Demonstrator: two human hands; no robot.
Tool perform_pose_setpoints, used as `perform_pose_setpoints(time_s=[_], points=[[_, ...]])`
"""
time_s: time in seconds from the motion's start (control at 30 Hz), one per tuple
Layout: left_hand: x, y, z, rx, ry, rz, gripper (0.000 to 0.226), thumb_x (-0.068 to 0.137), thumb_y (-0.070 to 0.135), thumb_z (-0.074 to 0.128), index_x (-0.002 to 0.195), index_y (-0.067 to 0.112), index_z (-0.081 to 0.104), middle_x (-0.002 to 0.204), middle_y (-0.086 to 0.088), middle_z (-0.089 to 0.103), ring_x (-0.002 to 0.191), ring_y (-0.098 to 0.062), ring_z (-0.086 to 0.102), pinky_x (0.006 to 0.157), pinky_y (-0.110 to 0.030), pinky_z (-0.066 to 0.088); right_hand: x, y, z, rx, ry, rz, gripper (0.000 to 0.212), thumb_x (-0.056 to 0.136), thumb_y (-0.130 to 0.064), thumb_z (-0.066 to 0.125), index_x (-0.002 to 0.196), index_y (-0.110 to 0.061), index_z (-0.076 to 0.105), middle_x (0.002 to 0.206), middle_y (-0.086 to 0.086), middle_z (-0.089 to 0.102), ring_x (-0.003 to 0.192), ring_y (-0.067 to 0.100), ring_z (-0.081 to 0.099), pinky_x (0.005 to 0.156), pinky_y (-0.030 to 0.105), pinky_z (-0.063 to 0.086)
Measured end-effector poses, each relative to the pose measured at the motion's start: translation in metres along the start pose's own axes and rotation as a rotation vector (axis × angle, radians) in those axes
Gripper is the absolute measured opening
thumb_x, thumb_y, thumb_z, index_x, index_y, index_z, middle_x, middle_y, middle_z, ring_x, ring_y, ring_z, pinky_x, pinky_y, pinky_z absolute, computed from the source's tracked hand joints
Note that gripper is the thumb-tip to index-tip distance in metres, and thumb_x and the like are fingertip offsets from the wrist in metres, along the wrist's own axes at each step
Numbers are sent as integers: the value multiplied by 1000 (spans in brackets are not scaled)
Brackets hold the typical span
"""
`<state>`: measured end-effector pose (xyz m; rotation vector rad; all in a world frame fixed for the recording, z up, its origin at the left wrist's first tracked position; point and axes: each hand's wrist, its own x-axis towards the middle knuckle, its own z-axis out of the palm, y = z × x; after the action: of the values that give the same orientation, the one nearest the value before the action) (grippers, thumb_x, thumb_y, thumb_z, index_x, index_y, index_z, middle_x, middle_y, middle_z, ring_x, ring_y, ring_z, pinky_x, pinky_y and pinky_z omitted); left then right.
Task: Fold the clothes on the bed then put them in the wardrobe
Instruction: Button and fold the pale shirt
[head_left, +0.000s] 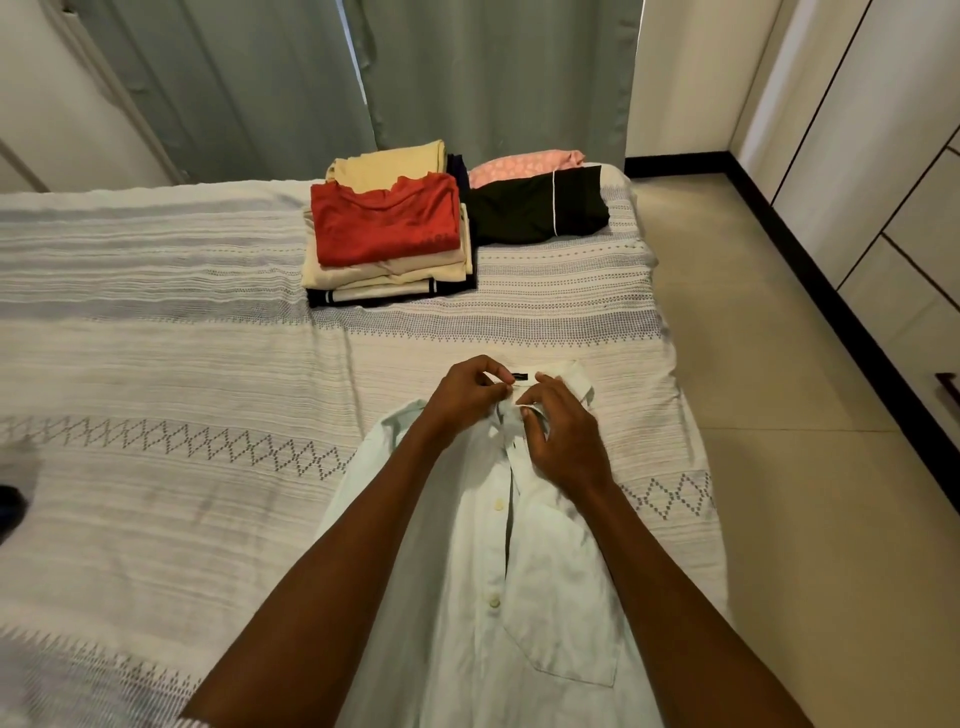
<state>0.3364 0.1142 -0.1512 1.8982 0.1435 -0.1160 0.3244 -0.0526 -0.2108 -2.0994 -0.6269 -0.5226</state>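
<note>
**Q:** ok so what were the hands actually doing there?

**A:** Both were up at the collar of the white shirt (524, 582), which lay front-up near the bed's right edge with its buttons and chest pocket showing. The left hand (470, 397) had its fingers curled, pinching the left side of the collar. The right hand (563, 434) pinched the other side, thumb and fingertips closed on the fabric. Both forearms reached straight forward over the shirt, wrists bent slightly inward so the hands nearly met.

**Q:** and the rest of the bed?

**A:** The bed (156, 364) had a white woven cover with grey diamond bands. Toward its far right corner sat a folded stack (387, 260) with a red top (387, 218) uppermost, and just beside it a black folded piece (540, 208) with a pink one (524, 163) behind. Grey-green curtains (467, 73) hung past the far edge, and white wardrobe doors (883, 156) ran along the right over a tiled floor (805, 467). Something dark and blurry sat at the left edge, couldn't tell what.
</note>
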Motion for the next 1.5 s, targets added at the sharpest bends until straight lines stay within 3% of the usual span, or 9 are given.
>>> perform_pose_setpoints(time_s=[0.1,0.2,0.3,0.4,0.63,0.8,1.27,1.4,1.5], points=[[2,5,5,-33,1,-40,10,86,5,70,93,10,68,65,-6,60,53,-12,52,52,-21,40,3,0,0,-108,30,-112,11,96,-7,57,102,-6,65,106,9,61,113,29,57,106,39,43],[2,8,8,-97,17,-83,10,86,2,69,92,10,67,67,-5,64,54,-12,52,51,-20,42,5,3,1,-288,54,-135,25,101,-24,49,102,-8,68,102,9,63,106,30,58,102,44,43],[2,9,9,-118,52,-115,12,86,1,69,87,12,67,76,-8,66,55,-10,52,48,-17,41,3,4,2,-228,101,-85,22,101,-26,54,101,-9,67,99,7,63,101,27,59,99,40,45],[2,8,11,-89,76,-112,10,86,4,70,85,15,67,81,-10,68,67,-16,57,53,-20,45,3,4,3,-218,118,-72,19,100,-24,59,104,-8,68,98,6,63,98,26,59,100,38,45],[-7,0,8,-70,14,1,4,91,21,68,91,18,65,75,-3,66,66,-12,58,64,-25,49,2,10,4,-321,105,-50,25,102,-29,54,104,-11,71,98,4,65,98,25,60,92,36,48],[-13,-13,0,59,-68,131,21,84,22,78,100,20,64,96,-5,73,74,-8,61,69,-26,48,4,11,3,-274,52,-27,18,97,-30,59,102,-16,69,100,0,65,100,24,58,90,33,44],[-15,-24,-2,307,7,255,13,91,22,64,103,25,67,97,8,71,85,-8,66,73,-26,52,7,6,-4,-43,-25,35,1,93,-13,66,94,-12,65,95,-2,63,93,18,56,84,29,42],[-16,-22,-2,409,-24,296,12,94,15,62,104,20,66,89,16,66,79,8,59,67,-10,41,7,5,-5,-22,-41,51,7,92,-16,64,87,-13,60,89,-3,59,87,17,53,79,28,38],[-17,-23,-2,477,-48,325,11,94,15,62,105,16,66,80,20,60,70,10,55,61,-8,36,7,6,-6,-15,-45,47,8,92,-18,62,85,-14,58,87,-3,58,85,17,52,78,31,37]])
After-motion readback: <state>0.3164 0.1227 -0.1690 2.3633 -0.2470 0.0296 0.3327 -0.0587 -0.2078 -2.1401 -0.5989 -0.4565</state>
